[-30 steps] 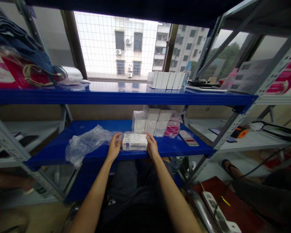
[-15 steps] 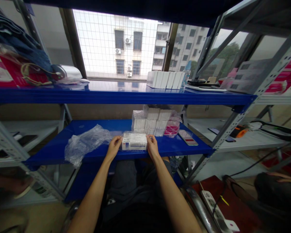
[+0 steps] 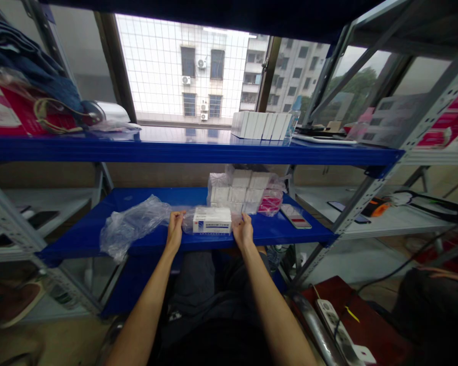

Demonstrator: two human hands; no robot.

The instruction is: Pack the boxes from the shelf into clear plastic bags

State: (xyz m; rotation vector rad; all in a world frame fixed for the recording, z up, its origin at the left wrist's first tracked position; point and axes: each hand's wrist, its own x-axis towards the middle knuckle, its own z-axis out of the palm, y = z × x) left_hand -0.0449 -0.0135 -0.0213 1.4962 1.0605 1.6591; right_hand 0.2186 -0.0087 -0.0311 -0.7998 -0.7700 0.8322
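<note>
A small white carton (image 3: 212,221) with a blue patch and dark lettering sits near the front edge of the lower blue shelf (image 3: 130,195). Clear plastic film (image 3: 188,213) spreads from both ends of the carton. My left hand (image 3: 174,231) is closed, pinching the film off the carton's left end. At the right end, my right hand (image 3: 244,231) is closed with its fingertips on the film there. A crumpled clear plastic bag (image 3: 135,226) lies left of my left hand and hangs over the shelf edge.
Behind the carton stands a plastic-wrapped stack of white boxes (image 3: 238,193), with a phone (image 3: 295,216) to its right. A row of white boxes (image 3: 261,125) occupies the upper shelf. A power strip (image 3: 334,320) lies at lower right, and another person's foot (image 3: 21,302) shows at lower left.
Both hands have moved outward from the carton's ends, drawing the plastic film out to either side. The carton's printed front shows more clearly.
</note>
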